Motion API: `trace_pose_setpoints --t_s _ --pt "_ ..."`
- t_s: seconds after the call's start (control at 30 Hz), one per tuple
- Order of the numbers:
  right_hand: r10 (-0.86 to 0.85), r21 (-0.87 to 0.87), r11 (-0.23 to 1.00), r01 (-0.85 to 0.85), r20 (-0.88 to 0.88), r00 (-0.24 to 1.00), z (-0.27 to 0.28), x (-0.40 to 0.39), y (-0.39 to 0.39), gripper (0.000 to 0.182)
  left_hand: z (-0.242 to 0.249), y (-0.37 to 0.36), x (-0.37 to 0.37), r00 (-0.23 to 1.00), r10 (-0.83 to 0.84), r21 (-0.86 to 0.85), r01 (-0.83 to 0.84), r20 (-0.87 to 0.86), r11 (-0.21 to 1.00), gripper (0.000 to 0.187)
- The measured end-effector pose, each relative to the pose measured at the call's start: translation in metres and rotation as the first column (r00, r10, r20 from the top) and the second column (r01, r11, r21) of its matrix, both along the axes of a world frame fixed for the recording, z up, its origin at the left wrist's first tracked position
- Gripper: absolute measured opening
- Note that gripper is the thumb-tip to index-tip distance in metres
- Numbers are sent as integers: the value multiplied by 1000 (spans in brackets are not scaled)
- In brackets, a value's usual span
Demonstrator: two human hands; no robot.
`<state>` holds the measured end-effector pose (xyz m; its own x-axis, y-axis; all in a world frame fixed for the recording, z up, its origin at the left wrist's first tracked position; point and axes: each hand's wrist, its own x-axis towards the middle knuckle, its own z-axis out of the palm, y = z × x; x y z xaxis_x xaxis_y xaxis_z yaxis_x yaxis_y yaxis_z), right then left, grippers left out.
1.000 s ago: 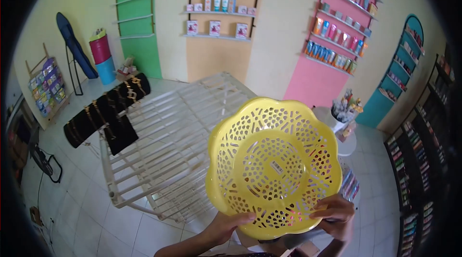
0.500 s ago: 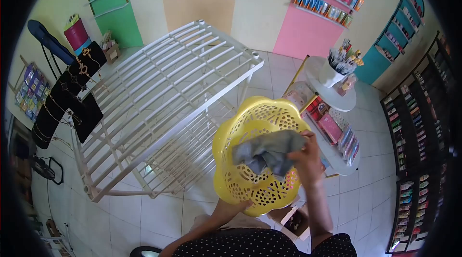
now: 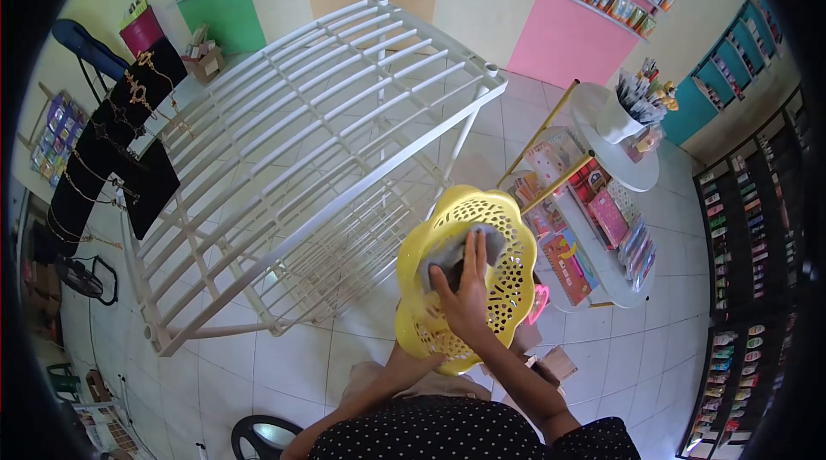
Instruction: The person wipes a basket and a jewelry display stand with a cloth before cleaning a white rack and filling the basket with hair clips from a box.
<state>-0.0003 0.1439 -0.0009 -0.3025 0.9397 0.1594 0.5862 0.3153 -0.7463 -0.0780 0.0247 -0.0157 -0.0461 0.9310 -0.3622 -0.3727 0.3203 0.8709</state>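
A yellow plastic basket (image 3: 509,292) with a scalloped rim and cut-out holes is held tilted in front of my body. My left hand (image 3: 416,364) grips its lower rim; the fingers behind the rim are hidden. Inside the basket, my right hand (image 3: 465,295) presses a crumpled grey cloth (image 3: 443,252) against the inner surface. The thumb and fingers lie over the cloth, which is partly covered by them.
A white slatted rack (image 3: 318,116) stands to the left, with a black necklace display (image 3: 112,146) at its far end. On the right is a tiered stand (image 3: 594,107) with a white pot of brushes (image 3: 619,120). Boxes (image 3: 555,364) lie on the floor below.
My right hand has moved left and flattened the cloth against the basket's inside; before, it held the cloth bunched near the right rim. The basket has turned and tilted, and the view has shifted.
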Motion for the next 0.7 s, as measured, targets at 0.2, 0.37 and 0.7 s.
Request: trace_pose_setpoints --t_s 0.2,0.37,0.7 --pt "177 77 984 -163 -241 954 2 -20 -5 53 -4 -6 -7 998 8 -31 -10 -66 999 50" --pt "584 167 811 -561 -161 796 -2 5 -8 51 -2 -8 -14 1000 21 -158 -23 -17 987 51" --pt "272 189 953 -237 -188 944 -8 11 21 52 10 -6 -9 999 -45 -203 41 -12 978 45"
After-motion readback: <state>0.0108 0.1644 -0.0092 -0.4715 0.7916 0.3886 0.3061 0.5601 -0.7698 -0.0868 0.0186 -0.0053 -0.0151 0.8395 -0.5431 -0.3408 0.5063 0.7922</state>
